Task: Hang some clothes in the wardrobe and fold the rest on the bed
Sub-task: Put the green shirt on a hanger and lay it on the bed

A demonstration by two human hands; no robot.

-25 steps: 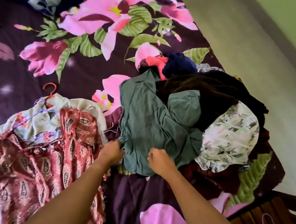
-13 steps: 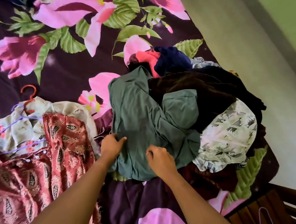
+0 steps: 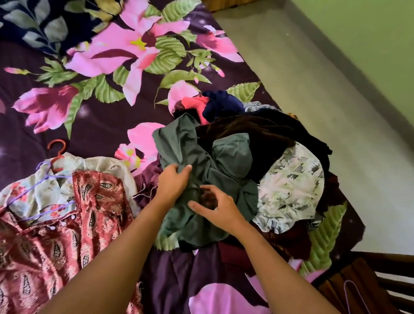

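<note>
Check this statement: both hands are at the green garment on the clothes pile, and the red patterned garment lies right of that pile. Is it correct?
No. The head view shows the red patterned garment lying left of the clothes pile, not right. The rest stands: left hand and right hand are at the green garment on it.

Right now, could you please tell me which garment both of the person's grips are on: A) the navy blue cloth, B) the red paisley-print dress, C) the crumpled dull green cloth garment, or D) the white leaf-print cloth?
C: the left grip holds a fold of the crumpled dull green cloth garment, and the right grip lies on it too.
</note>
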